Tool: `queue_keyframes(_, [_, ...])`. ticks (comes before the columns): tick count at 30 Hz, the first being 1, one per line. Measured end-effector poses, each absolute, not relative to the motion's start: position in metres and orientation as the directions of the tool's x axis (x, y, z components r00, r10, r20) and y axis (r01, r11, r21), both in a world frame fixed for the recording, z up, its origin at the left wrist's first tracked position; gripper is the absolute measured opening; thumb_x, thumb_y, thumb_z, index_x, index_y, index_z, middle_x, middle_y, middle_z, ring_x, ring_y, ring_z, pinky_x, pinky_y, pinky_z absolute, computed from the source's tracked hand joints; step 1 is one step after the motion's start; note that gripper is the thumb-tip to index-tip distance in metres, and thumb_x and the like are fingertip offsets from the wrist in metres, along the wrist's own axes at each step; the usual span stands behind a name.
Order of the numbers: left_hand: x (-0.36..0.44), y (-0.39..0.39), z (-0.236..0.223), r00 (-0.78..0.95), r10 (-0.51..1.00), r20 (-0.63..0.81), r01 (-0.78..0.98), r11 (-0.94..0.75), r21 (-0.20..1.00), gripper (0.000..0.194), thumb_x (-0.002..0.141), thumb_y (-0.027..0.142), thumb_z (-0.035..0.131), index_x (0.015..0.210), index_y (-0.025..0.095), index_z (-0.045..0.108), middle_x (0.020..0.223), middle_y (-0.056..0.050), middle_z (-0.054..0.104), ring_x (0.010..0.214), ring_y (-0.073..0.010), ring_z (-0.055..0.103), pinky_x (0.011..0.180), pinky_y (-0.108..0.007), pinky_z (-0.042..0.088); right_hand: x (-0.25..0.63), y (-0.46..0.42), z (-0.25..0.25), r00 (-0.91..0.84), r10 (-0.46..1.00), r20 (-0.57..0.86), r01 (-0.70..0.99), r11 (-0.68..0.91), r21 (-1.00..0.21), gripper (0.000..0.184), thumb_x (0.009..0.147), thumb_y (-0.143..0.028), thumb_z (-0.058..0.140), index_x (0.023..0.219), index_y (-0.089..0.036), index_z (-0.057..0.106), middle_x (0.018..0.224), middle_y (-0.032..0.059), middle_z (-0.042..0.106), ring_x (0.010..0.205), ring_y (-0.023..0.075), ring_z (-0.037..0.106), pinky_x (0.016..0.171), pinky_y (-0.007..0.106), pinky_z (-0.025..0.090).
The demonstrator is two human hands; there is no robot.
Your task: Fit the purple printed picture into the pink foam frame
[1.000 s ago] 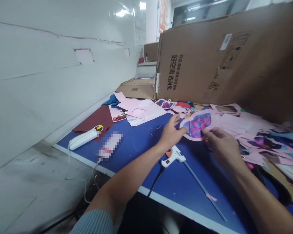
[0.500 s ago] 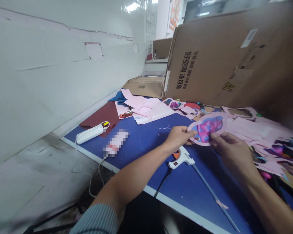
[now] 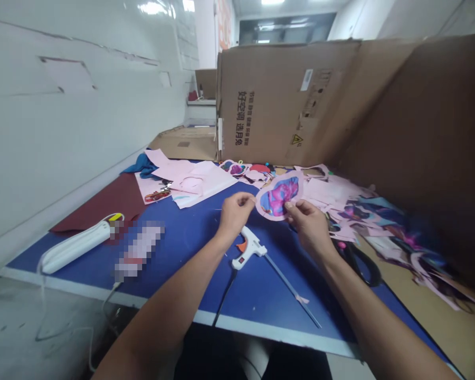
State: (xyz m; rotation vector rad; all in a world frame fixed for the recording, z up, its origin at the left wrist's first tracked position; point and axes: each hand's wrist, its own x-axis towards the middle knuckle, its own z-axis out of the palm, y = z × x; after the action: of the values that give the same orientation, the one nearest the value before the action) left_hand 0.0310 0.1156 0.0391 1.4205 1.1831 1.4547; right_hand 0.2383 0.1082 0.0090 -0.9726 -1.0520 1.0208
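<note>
A cloud-shaped patch, blue and magenta with a pale pink border, is held up over the table. My right hand pinches its lower right edge between thumb and fingers. At the patch's left rim, my left hand has its fingers curled and the tips closed together. Whether those tips grip the border or some tiny bit beside it is unclear. Below the hands lies a white glue gun with an orange trigger, a long glue stick reaching out of its back.
Pink offcuts and printed scraps lie along the right, beside black-handled scissors. A large cardboard box stands behind. Leftward are pink sheets, maroon material, a white corded device and a blurred-out item.
My view has swung right, so everything sits further left. The left hand has drawn back from the patch's face to its left rim; the right hand keeps its hold.
</note>
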Motion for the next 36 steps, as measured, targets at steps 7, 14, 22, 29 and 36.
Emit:
queue_keyframes(7, [0.024, 0.113, 0.051, -0.052, 0.937, 0.347, 0.101, -0.340, 0.935, 0.022, 0.083, 0.035, 0.079, 0.095, 0.017, 0.076, 0.092, -0.004, 0.077, 0.085, -0.0161, 0.068, 0.085, -0.028, 0.052, 0.230, 0.100, 0.021, 0.152, 0.960, 0.234, -0.203, 0.262, -0.943, 0.032, 0.077, -0.049, 0.092, 0.079, -0.023, 0.073, 0.070, -0.0027, 0.065, 0.061, 0.0122, 0.054, 0.061, 0.026, 0.048])
queue_keyframes(14, [0.039, 0.105, 0.046, 0.147, 0.984, 0.106, 0.038, -0.112, 0.993, 0.033, 0.075, 0.045, 0.083, 0.087, 0.015, 0.076, 0.077, -0.001, 0.072, 0.066, -0.0131, 0.059, 0.064, -0.025, 0.046, 0.226, 0.095, 0.028, 0.151, 0.958, 0.245, -0.226, 0.275, -0.935, 0.029, 0.078, -0.046, 0.092, 0.082, -0.024, 0.074, 0.070, -0.0029, 0.066, 0.061, 0.0127, 0.055, 0.063, 0.027, 0.049])
queue_keyframes(22, [0.039, 0.104, 0.045, 0.109, 0.992, 0.064, 0.101, -0.075, 0.992, 0.025, 0.077, 0.038, 0.081, 0.074, 0.016, 0.072, 0.062, -0.001, 0.066, 0.055, -0.0116, 0.056, 0.056, -0.024, 0.044, 0.223, 0.092, 0.032, 0.108, 0.961, 0.254, -0.229, 0.272, -0.935, 0.031, 0.077, -0.048, 0.092, 0.079, -0.023, 0.074, 0.072, -0.0020, 0.066, 0.063, 0.0121, 0.055, 0.062, 0.026, 0.047])
queue_keyframes(29, [0.040, 0.102, 0.046, 0.120, 0.993, 0.025, 0.067, -0.033, 0.997, 0.025, 0.077, 0.036, 0.084, 0.073, 0.015, 0.072, 0.066, -0.005, 0.072, 0.055, -0.0118, 0.059, 0.056, -0.024, 0.046, 0.224, 0.094, 0.029, 0.091, 0.961, 0.260, -0.190, 0.273, -0.943, 0.033, 0.077, -0.051, 0.090, 0.078, -0.022, 0.074, 0.070, -0.0016, 0.066, 0.062, 0.0134, 0.054, 0.061, 0.027, 0.045])
queue_keyframes(36, [0.040, 0.101, 0.046, 0.114, 0.991, 0.067, 0.118, -0.080, 0.990, 0.025, 0.080, 0.040, 0.082, 0.076, 0.017, 0.075, 0.073, -0.007, 0.077, 0.061, -0.0144, 0.064, 0.057, -0.025, 0.047, 0.225, 0.094, 0.029, 0.116, 0.961, 0.251, -0.184, 0.269, -0.945, 0.034, 0.077, -0.053, 0.089, 0.078, -0.023, 0.073, 0.069, -0.0022, 0.064, 0.061, 0.0140, 0.052, 0.061, 0.028, 0.045])
